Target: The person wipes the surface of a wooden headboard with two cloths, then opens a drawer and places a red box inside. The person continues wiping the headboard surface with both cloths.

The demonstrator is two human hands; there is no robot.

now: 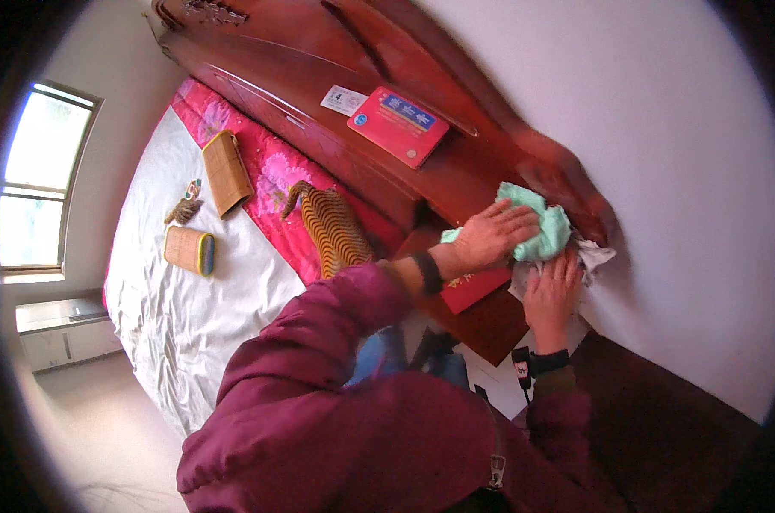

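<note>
Nearest the camera, a maroon jacket (336,436) is seen. The bunched mint-green cloth (545,226) is partly covered by the left hand (495,234), toward its fingertips, with no clear long axis; crumpled white material (596,255) is touched by the right hand (552,295), just below (whether either is clamped on anything cannot be told). Up-left of the grip, white characters on blue are borne by a flat red box (396,141), beside a printed white card (343,100).
</note>
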